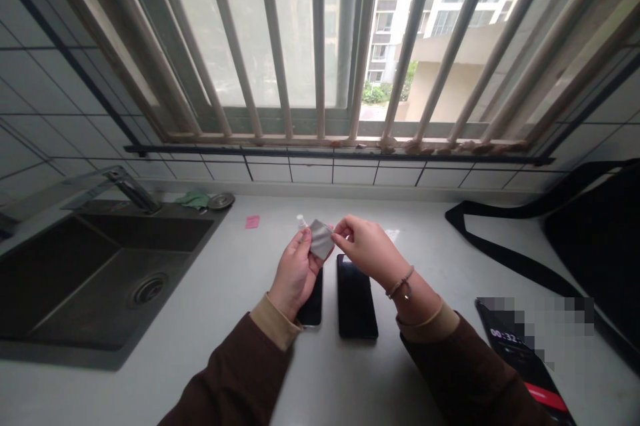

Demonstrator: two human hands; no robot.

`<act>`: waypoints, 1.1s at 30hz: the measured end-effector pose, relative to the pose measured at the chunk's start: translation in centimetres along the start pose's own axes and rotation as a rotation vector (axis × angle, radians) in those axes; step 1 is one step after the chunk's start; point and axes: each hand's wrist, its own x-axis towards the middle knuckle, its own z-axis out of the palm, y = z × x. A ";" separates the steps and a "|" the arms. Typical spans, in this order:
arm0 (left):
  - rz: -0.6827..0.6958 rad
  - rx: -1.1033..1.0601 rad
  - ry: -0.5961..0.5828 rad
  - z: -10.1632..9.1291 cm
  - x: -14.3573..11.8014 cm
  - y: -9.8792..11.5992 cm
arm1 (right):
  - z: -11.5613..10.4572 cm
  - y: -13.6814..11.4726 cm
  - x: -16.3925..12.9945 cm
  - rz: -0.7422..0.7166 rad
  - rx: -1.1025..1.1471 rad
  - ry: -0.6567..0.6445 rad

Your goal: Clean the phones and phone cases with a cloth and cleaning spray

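Head view: phones (357, 296) below cloth (321, 239); sink (75, 279) left.

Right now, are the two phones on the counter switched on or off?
Apparently off: both phones lie flat with black screens, under the hands pinching a grey cloth.

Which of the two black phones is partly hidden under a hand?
The left phone. The left hand covers part of it, while the right phone lies fully in view beside it.

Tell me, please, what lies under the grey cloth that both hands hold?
Under the grey cloth, held by the left hand and right hand, two dark phones lie on the counter. The left hand covers part of one. A small white bottle top shows behind the cloth.
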 end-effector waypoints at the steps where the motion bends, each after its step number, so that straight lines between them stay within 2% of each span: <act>1: -0.006 0.009 -0.006 0.1 -0.1 0.0 | 0.0 0.1 0.0 0.009 -0.016 -0.002; 7: -0.033 0.069 -0.052 0.4 -0.4 0.2 | 0.1 0.1 -0.1 -0.005 -0.082 -0.012; 14: -0.030 0.118 -0.011 0.0 -0.2 0.0 | 0.6 0.5 -0.1 0.004 -0.111 0.012; 19: -0.026 0.132 -0.012 0.1 -0.3 0.0 | 1.1 1.0 0.0 -0.021 -0.018 0.000; 24: -0.037 0.134 0.018 0.2 -0.4 -0.1 | 1.3 1.3 0.1 0.031 0.056 -0.060; 28: -0.025 0.129 0.058 0.1 -0.3 -0.2 | 1.3 1.4 0.3 -0.005 0.090 -0.035; 33: 0.005 0.189 0.053 -0.3 -0.1 -0.4 | 0.9 0.9 0.4 -0.002 0.108 -0.023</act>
